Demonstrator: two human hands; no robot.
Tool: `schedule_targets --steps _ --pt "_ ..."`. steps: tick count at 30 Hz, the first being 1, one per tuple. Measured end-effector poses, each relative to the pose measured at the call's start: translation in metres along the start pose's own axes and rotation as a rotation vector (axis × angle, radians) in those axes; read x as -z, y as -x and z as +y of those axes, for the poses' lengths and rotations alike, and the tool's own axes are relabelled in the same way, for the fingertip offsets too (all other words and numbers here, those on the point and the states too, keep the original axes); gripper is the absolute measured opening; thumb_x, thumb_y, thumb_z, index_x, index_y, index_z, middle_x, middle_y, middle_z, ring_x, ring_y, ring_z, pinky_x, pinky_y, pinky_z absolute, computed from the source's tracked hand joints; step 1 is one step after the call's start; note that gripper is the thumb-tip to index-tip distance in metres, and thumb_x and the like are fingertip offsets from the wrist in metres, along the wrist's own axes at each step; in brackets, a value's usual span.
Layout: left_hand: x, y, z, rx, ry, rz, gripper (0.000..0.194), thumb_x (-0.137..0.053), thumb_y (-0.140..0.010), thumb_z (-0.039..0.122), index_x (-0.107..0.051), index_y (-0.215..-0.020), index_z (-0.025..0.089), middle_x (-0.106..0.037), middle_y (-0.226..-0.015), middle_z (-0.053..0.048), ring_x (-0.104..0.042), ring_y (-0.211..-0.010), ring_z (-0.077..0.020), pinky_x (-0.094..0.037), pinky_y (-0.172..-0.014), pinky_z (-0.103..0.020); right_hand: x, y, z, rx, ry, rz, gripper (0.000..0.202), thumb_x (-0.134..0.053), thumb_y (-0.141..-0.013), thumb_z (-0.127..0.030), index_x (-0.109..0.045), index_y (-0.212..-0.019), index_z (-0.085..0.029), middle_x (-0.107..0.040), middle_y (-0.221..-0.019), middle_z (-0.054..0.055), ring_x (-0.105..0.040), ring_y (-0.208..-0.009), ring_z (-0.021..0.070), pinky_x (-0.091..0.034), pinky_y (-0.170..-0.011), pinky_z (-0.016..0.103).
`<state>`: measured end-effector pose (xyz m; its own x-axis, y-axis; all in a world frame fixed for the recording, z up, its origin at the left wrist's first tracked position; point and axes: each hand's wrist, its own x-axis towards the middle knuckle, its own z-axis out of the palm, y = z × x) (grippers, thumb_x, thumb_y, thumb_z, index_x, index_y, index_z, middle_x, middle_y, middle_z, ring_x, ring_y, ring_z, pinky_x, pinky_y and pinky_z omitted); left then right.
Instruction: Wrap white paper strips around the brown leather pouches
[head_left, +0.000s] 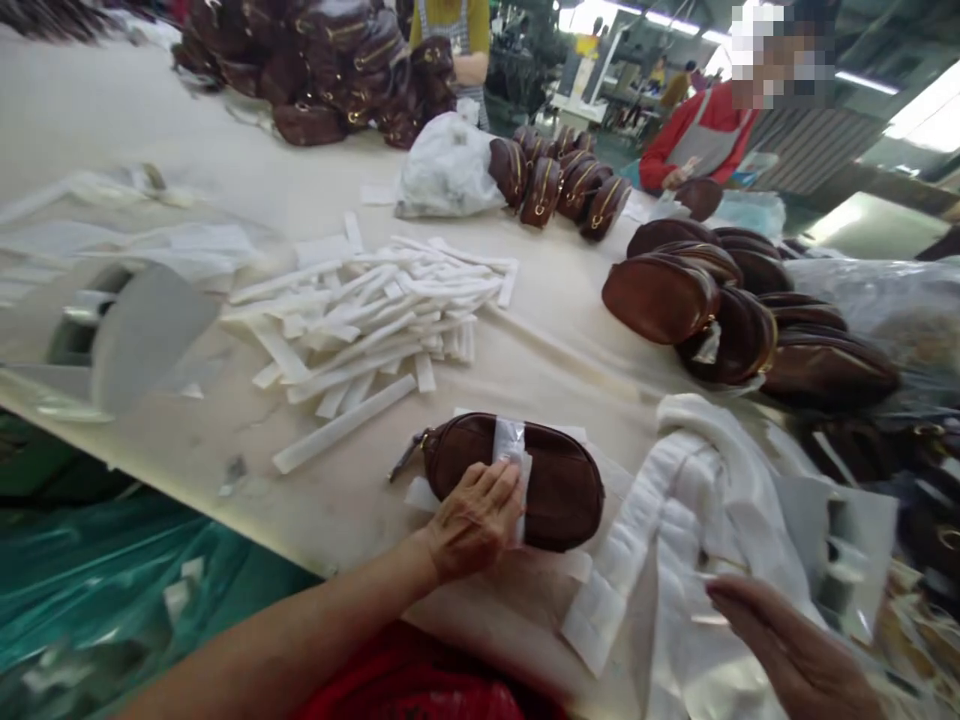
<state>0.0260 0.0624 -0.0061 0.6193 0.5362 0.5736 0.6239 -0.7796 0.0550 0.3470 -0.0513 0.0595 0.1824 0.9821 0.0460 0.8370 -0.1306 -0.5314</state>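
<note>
A dark brown leather pouch (564, 490) lies on the table in front of me, its zipper pull sticking out at the left end. Around its middle runs a white strip (510, 432), shiny at the top. My left hand (480, 515) rests on the pouch with its fingers together, pressing on the strip; what is under the fingertips is hidden. At the lower right, my right hand (787, 640) is held out with fingers extended above folded white padding strips (697, 500). A small white piece shows by its fingertips; I cannot tell whether they touch it.
Loose white strips (382, 310) are heaped beyond the pouch. Brown pouches (660, 295) are stacked at the right, with more at the back (330, 60). A grey disc-shaped holder (154, 335) stands left. A person in red (701, 140) works across the table.
</note>
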Motion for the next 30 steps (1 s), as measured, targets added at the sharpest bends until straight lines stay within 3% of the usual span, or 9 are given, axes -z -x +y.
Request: schedule_targets --steps 2,6,10,13,19,23,27,30 --pt "0.001 0.000 0.001 0.003 0.010 -0.007 0.026 -0.042 -0.092 0.018 -0.058 -0.107 0.005 -0.060 -0.106 -0.016 -0.055 -0.105 -0.0256 -0.043 -0.086 -0.038 -0.019 -0.040 -0.054 0.265 -0.040 -0.255 0.020 -0.051 -0.085 -0.036 -0.067 -0.087 -0.024 -0.069 -0.080 0.003 -0.064 -0.072 0.0152 -0.050 -0.066 0.022" --pt "0.000 0.004 0.001 0.000 0.027 -0.023 0.026 -0.042 -0.091 0.019 -0.057 -0.108 0.005 -0.058 -0.107 -0.016 -0.053 -0.105 -0.0250 -0.041 -0.086 -0.038 -0.060 -0.110 -0.136 0.615 0.165 -0.471 0.027 -0.038 -0.092 -0.021 -0.063 -0.080 -0.019 -0.062 -0.075 0.004 -0.056 -0.067 0.0130 -0.042 -0.063 0.023" --pt "0.000 0.005 0.000 0.006 0.041 -0.058 0.025 -0.040 -0.092 0.018 -0.056 -0.107 0.006 -0.057 -0.103 -0.015 -0.054 -0.100 -0.0237 -0.042 -0.079 -0.036 -0.091 -0.150 -0.175 0.764 0.505 -0.669 0.025 -0.043 -0.083 -0.006 -0.064 -0.076 -0.018 -0.062 -0.077 0.005 -0.054 -0.067 0.0135 -0.036 -0.063 0.024" --pt "0.001 0.005 0.000 0.028 0.049 -0.056 0.025 -0.039 -0.092 0.019 -0.057 -0.105 0.008 -0.058 -0.098 -0.013 -0.055 -0.095 -0.0233 -0.042 -0.076 -0.036 -0.104 -0.167 -0.192 0.727 0.573 -0.836 0.025 -0.045 -0.080 -0.005 -0.067 -0.077 -0.016 -0.064 -0.077 0.006 -0.055 -0.066 0.0129 -0.033 -0.058 0.022" --pt "-0.001 0.004 -0.003 0.048 0.099 0.034 0.024 -0.041 -0.091 0.019 -0.058 -0.102 0.006 -0.058 -0.096 -0.013 -0.056 -0.091 -0.0231 -0.043 -0.077 -0.036 -0.116 -0.199 -0.204 0.487 0.442 -1.033 0.014 -0.063 -0.070 -0.018 -0.068 -0.083 -0.018 -0.063 -0.069 0.000 -0.053 -0.062 0.0116 -0.033 -0.055 0.020" --pt "-0.003 0.005 -0.003 0.064 0.110 0.041 0.025 -0.042 -0.091 0.021 -0.058 -0.102 0.006 -0.059 -0.097 -0.013 -0.057 -0.091 -0.0230 -0.044 -0.076 -0.036 -0.128 -0.220 -0.187 0.387 0.289 -1.073 0.040 -0.077 -0.057 -0.034 -0.061 -0.090 -0.017 -0.059 -0.067 -0.004 -0.050 -0.060 0.0111 -0.032 -0.051 0.020" --pt "-0.004 0.005 -0.003 0.061 0.088 0.014 0.026 -0.043 -0.092 0.023 -0.057 -0.105 0.006 -0.059 -0.100 -0.014 -0.057 -0.094 -0.0234 -0.044 -0.077 -0.036 -0.139 -0.231 -0.159 0.363 0.243 -0.996 0.042 -0.077 -0.053 -0.048 -0.061 -0.078 -0.018 -0.054 -0.064 -0.005 -0.045 -0.060 0.0106 -0.031 -0.052 0.021" --pt "-0.003 0.004 -0.004 0.068 0.082 0.010 0.025 -0.043 -0.092 0.022 -0.058 -0.105 0.006 -0.059 -0.100 -0.014 -0.057 -0.093 -0.0233 -0.043 -0.078 -0.036 -0.142 -0.231 -0.141 0.289 0.131 -0.958 0.040 -0.071 -0.059 -0.053 -0.062 -0.075 -0.018 -0.050 -0.059 -0.006 -0.042 -0.057 0.0095 -0.030 -0.053 0.022"
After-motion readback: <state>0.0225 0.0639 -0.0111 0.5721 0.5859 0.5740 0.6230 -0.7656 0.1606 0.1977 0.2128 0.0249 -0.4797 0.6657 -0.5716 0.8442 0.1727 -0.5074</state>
